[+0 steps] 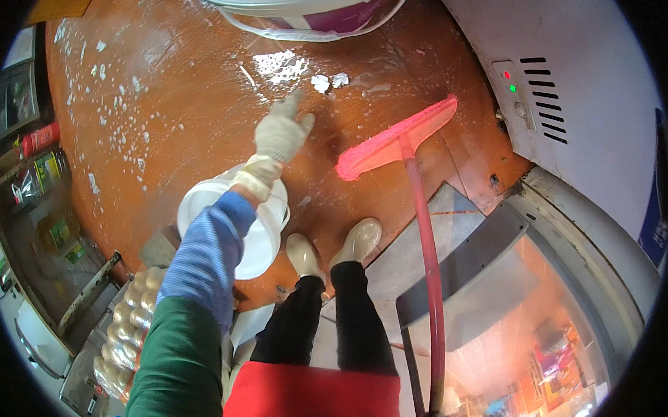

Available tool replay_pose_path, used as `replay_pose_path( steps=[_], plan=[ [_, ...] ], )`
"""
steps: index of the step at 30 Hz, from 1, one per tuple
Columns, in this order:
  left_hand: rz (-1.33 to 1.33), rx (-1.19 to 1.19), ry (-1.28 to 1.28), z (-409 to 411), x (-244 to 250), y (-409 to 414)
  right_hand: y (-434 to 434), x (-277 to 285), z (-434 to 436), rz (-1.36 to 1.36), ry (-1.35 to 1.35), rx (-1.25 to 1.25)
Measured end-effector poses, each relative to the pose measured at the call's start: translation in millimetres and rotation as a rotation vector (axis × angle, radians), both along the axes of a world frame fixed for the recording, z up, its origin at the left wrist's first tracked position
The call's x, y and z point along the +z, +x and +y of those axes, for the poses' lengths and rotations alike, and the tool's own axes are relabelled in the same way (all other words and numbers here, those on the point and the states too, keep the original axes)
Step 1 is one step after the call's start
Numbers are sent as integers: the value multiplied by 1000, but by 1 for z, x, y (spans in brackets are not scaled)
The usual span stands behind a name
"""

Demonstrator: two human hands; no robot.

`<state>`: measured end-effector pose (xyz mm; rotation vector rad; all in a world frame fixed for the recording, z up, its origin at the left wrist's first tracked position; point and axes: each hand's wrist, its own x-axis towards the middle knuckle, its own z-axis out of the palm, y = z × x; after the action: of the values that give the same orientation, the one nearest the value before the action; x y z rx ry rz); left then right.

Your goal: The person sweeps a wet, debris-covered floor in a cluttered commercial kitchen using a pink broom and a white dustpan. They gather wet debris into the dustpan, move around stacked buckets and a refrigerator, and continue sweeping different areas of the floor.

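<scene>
My left hand [280, 133] wears a pale knitted glove and reaches forward over the wet brown floor [195, 97]. Its index finger and thumb are apart, and nothing shows in its grasp. Two white crumpled scraps [329, 83] lie on the floor just beyond the fingers. Below my forearm stands a white plastic bucket [260, 251], partly covered by the sleeve. To the right is a pink-bristled push broom [401, 138], its red handle running to the bottom edge, where a dark shape at its end is unclear. My right hand is out of view.
A large white pail [297, 0] with a wire handle stands ahead. White foam [140, 161] spots the floor. At right are a vented appliance panel [580, 86] and a reflective glass door [501, 335]. Bottles [47, 170] and a pack of round wrapped items [132, 323] sit at left.
</scene>
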<state>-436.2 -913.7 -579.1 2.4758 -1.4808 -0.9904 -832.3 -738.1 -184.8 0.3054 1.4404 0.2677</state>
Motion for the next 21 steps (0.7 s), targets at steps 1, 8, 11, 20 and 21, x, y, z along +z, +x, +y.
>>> replay_pose_path(
  steps=[1, 8, 11, 20, 21],
  plan=[
    [-70, -61, 65, -21, -3, -21, -7, -3, 8, 43, 41, -45],
    [-277, -281, 70, -82, -85, -63, -48, -28, 43, 42, -26, 13],
    [-122, -69, 177, -92, -102, -46, -56, -39, 50, 21, -72, 4],
    [297, 388, 10, 2, 23, -21, -24, -20, 30, 9, -115, -67],
    [453, 529, 0, 18, 50, -22, -19, -18, 29, -5, -137, -84]
  ],
)
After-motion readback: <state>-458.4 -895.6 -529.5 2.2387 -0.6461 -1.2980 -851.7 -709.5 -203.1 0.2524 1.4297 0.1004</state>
